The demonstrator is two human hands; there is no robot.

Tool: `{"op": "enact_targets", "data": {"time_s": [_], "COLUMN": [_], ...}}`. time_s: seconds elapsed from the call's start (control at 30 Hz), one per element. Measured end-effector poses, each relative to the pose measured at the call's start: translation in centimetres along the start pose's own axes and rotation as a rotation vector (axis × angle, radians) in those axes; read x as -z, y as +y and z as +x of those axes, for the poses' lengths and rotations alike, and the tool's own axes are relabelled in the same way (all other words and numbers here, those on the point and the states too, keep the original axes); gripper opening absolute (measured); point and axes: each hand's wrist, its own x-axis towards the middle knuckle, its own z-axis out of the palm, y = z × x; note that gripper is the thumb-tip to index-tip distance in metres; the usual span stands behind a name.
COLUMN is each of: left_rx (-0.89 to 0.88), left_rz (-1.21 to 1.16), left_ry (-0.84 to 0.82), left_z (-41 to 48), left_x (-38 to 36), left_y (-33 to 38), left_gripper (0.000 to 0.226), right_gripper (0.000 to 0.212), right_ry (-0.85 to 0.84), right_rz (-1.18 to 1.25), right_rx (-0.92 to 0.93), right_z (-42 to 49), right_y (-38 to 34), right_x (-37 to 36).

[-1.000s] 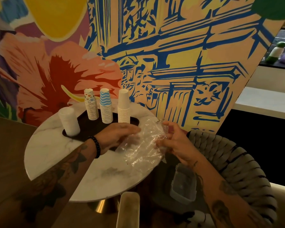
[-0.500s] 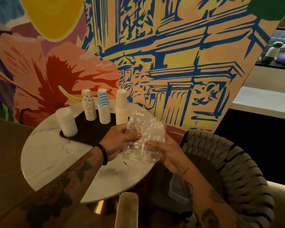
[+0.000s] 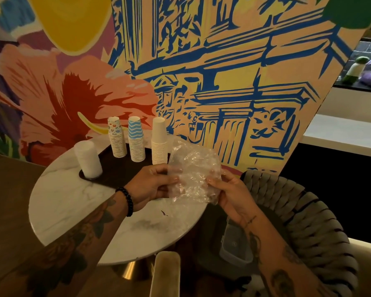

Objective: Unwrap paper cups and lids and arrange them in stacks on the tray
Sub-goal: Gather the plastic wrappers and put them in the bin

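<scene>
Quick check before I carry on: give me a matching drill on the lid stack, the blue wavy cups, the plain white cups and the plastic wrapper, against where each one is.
Things:
1. lid stack
2. blue wavy cups
3. plain white cups
4. plastic wrapper

Places:
a. held between left hand and right hand
b. middle of the three cup stacks
c. left end of the tray
d. rightmost of the three cup stacks

Pairs: 1-c, 2-b, 3-d, 4-a

On 1 dark oval tray (image 3: 118, 171): 3 paper cup stacks (1 floral-print stack (image 3: 116, 139), 1 blue-zigzag stack (image 3: 136, 141), 1 plain white stack (image 3: 159, 143)) + 1 white lid stack (image 3: 87, 159) at tray's left end. 1 crumpled clear plastic wrapper (image 3: 194, 172) nr tray's right end.
</scene>
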Motion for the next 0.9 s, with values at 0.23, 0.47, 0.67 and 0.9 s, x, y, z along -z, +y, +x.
{"op": "enact_targets", "data": {"time_s": [0.23, 0.47, 0.67, 0.9], "left_rx": [0.053, 0.067, 0.134, 0.192], "left_rz": [-0.13, -0.172, -0.225, -0.015], "left_ry": [0.014, 0.065, 0.078, -0.052], "left_z": [0.0, -0.1, 0.0, -0.4], "left_x": [0.4, -0.3, -0.4, -0.8], "left_y": [0.0, -0.2, -0.6, -0.5], "left_gripper": [0.021, 0.031, 0.03, 0.051], "right_gripper": [0.034, 0.029, 0.03, 0.027], "right_ry": [-0.045, -0.039, -0.037, 0.056], "right_rz": [0.051, 0.05, 0.013, -0.05], "right_rx": [-0.041, -0.042, -0.074, -0.06], "right_z": [-0.3, -0.9, -1.1, -0.6], "right_y": [0.0, 0.2, 0.3, 1.0], "right_x": [0.6, 0.3, 0.8, 0.8]}}
